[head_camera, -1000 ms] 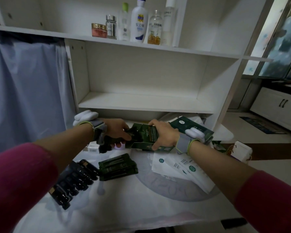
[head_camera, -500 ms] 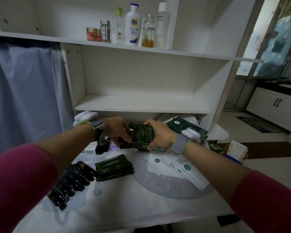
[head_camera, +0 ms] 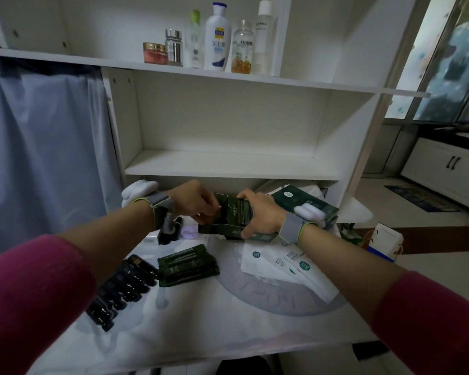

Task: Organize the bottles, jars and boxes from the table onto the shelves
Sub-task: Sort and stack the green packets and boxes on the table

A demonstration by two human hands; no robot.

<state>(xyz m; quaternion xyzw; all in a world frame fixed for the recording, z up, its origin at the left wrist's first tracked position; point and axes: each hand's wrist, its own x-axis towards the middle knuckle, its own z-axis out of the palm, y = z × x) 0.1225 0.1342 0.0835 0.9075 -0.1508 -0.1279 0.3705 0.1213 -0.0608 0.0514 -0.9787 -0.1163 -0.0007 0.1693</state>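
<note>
A dark green box (head_camera: 237,217) with an open end flap is held just above the table, below the lower shelf (head_camera: 228,166). My right hand (head_camera: 257,212) grips its right side. My left hand (head_camera: 195,203) pinches the flap at its open left end. Another dark green box (head_camera: 303,200) lies behind my right wrist. On the table lie a stack of green sachets (head_camera: 187,265), a row of dark vials (head_camera: 122,288) and white packets (head_camera: 290,269). The upper shelf holds a pink jar (head_camera: 155,52) and several bottles (head_camera: 218,36).
A small lilac jar (head_camera: 188,231) and a dark bottle (head_camera: 171,228) sit near my left wrist. A blue curtain (head_camera: 44,158) hangs to the left. A white bag (head_camera: 385,239) stands on the floor at the right, with cabinets (head_camera: 450,169) beyond.
Both hands have raised the green box slightly and tilted it. My left fingers have shifted onto its open flap.
</note>
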